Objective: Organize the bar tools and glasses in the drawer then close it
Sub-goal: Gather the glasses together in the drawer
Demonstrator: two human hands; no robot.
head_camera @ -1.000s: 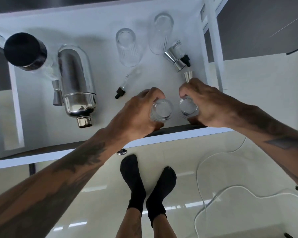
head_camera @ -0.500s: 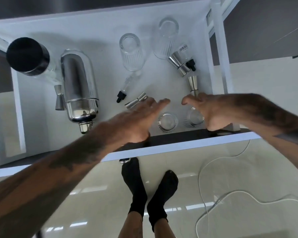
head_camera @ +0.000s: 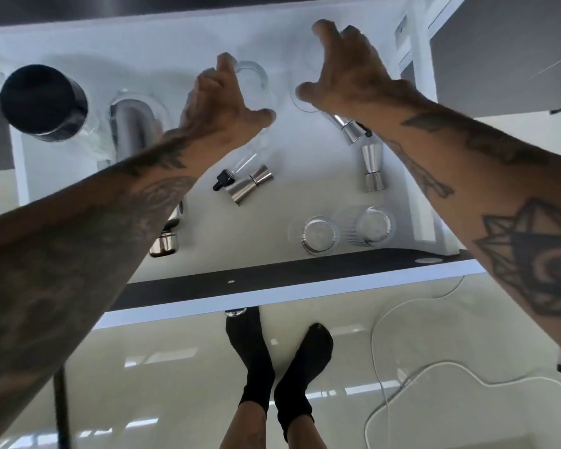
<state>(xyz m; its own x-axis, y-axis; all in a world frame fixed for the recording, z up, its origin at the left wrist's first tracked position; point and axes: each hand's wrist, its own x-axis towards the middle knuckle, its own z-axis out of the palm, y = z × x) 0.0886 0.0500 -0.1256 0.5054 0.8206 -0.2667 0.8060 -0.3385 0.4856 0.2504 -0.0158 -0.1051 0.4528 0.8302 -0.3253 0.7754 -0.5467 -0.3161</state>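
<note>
The white drawer (head_camera: pixel 305 288) is pulled out below me. At its front right stand two short glasses (head_camera: pixel 319 235) (head_camera: pixel 373 226), upright and side by side. My left hand (head_camera: pixel 221 105) is spread around a ribbed glass (head_camera: pixel 251 77) lying at the back, fingers above it and thumb below; contact is blurred. My right hand (head_camera: pixel 347 69) arches open over a second lying glass (head_camera: pixel 300 103), mostly hidden. Two steel jiggers (head_camera: pixel 250 184) (head_camera: pixel 373 168), a dropper (head_camera: pixel 225 177) and a steel pourer (head_camera: pixel 352 131) lie between.
A steel shaker (head_camera: pixel 136 124) lies at the left, partly behind my left forearm, its cap end (head_camera: pixel 164 244) toward the front. A black cylinder (head_camera: pixel 42 98) stands at the far left. Below the drawer are my socked feet (head_camera: pixel 279 361) and a white cable (head_camera: pixel 402 377) on the glossy floor.
Both hands let go of the two short glasses at the front right, leaving them standing upright. Both have since moved to the back of the drawer, over the two lying glasses.
</note>
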